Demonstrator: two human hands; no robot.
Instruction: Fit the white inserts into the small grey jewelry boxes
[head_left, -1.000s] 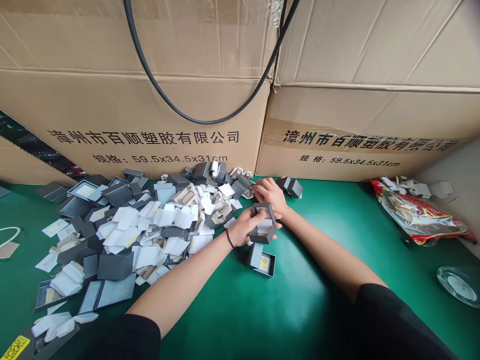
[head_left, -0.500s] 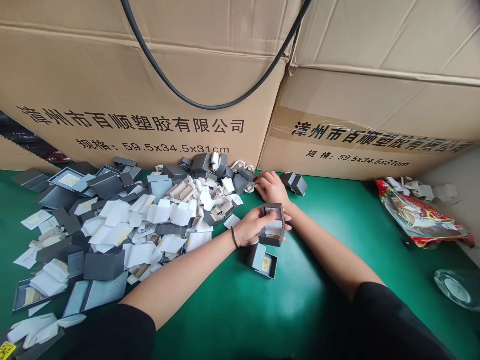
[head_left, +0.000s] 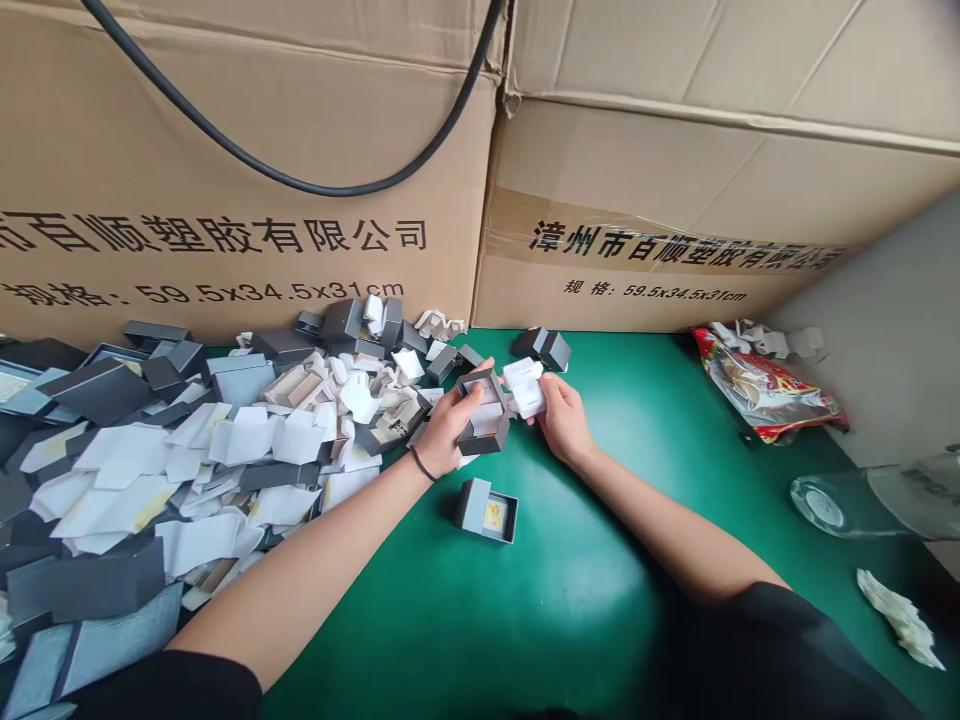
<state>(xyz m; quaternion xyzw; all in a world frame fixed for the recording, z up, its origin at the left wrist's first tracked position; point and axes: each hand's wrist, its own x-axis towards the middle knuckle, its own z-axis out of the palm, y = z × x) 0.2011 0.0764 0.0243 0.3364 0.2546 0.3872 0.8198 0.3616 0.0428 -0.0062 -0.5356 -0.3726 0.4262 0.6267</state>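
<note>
Held in my left hand (head_left: 444,432) is a small dark grey gift box (head_left: 484,425) with its lid up and a pale inside. Just to its right, my right hand (head_left: 566,415) pinches a folded white card insert (head_left: 525,387) close to the box's edge. Below my left hand, another small grey box (head_left: 474,507) stands open on the green table, a yellowish piece showing inside. To the left lies a heap of white paper inserts (head_left: 247,437) mixed with dark grey boxes (head_left: 109,580).
Large cardboard cartons (head_left: 300,130) line the back, with a black cable (head_left: 315,188) hanging before them. Two dark boxes (head_left: 541,347) sit near the carton. At right are a red food packet (head_left: 769,390), a clear glass (head_left: 825,505) and crumpled tissue (head_left: 900,618).
My right hand has come back from the pile's far edge, now holding a white card insert beside the box. My left hand still holds the box. The view has shifted right.
</note>
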